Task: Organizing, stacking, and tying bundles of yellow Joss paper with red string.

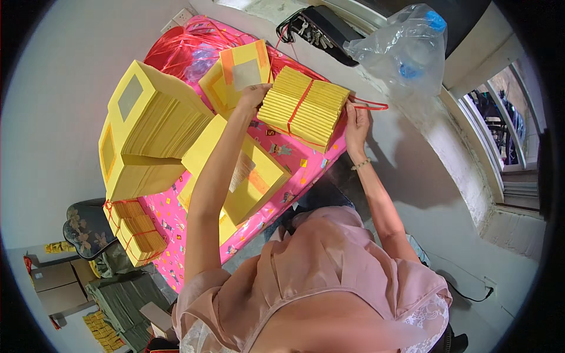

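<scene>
A bundle of yellow paper envelopes (303, 112) rests on the pink table, with a red plastic ribbon (299, 106) tied across its middle. At its upper left edge, my left hand (255, 97) is closed, and a red strand rises from its fingertips. My right hand (356, 125) pinches red ribbon at the opposite edge; a loose loop (376, 106) sticks out past the fingers. Exactly how the ribbon runs beneath the bundle is hidden. Below my left forearm lies a stack of yellow envelopes (265, 170). More loose envelopes (246, 67) lie just beyond my left hand.
Tall yellow envelope stacks (159, 117) stand at the left, near another tied bundle (136, 232). A heap of red ribbon (170, 50) fills the far table corner. On the window ledge are a black bag with keys (321, 35) and a clear plastic bag (406, 50).
</scene>
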Tool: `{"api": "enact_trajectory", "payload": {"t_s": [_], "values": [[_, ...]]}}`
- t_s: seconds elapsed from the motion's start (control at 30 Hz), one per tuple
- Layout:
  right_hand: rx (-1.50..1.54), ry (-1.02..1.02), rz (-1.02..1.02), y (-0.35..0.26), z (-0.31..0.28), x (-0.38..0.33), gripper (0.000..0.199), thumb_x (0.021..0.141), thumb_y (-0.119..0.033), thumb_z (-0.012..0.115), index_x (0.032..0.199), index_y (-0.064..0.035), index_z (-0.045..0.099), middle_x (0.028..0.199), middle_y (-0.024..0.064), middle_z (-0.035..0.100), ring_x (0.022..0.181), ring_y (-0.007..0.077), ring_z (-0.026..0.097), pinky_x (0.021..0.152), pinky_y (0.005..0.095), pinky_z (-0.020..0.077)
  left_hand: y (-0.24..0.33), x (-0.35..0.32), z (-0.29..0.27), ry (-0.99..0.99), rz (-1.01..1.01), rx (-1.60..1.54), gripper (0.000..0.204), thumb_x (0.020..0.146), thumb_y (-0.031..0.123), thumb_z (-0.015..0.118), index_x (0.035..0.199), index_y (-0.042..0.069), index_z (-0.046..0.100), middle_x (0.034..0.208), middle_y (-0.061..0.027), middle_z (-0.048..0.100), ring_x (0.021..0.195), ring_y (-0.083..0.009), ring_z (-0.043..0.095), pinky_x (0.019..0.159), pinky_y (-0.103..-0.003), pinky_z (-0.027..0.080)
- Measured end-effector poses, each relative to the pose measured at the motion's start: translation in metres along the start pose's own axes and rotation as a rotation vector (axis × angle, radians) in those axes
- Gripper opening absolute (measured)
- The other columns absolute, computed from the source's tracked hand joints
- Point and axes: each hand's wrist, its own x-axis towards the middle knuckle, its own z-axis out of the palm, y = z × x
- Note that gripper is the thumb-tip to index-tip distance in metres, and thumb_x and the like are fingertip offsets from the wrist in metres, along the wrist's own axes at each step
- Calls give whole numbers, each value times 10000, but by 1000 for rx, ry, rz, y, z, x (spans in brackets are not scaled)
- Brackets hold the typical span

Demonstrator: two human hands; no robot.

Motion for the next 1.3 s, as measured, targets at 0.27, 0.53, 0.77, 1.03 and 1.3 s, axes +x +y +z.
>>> {"api": "enact_trajectory", "payload": {"t_s": [0.27,0.53,0.77,1.03,1.3], "values": [[78,-81,-175,-58,14,20,152,1033,-63,489,1051,27,610,1107,109,705,1098,165,636,970,277,474,-10,7,-24,-124,25,-302,265,1034,212,495,1131,7,633,972,-71,691,830,-179,658,723,-316,548],[-271,-366,-255,-72,-16,22,135,979,-39,579,1011,43,682,1081,126,716,1061,175,666,937,291,521,-30,7,-14,-245,57,-359,353,1058,249,381,1198,21,611,1129,-95,676,1017,-203,640,921,-350,517],[-413,-551,-183,-115,-23,52,134,920,-174,672,960,-50,704,836,74,715,687,175,653,642,306,482,-26,-3,-19,-189,20,-357,321,1044,200,417,1215,10,612,1071,-73,687,969,-174,649,893,-320,526],[-583,-852,-520,-154,-13,70,171,933,-185,624,901,-18,607,791,94,634,720,278,622,672,361,473,-19,-26,-31,-62,192,-222,272,1028,202,517,1178,33,667,916,4,677,828,-90,638,795,-235,511],[-544,-897,-343,-145,-8,65,142,966,-127,591,940,9,619,783,70,637,712,153,627,660,292,488,-17,-26,-35,-69,204,-214,283,1026,244,539,1199,69,680,943,14,701,806,-91,654,781,-238,497]]}}
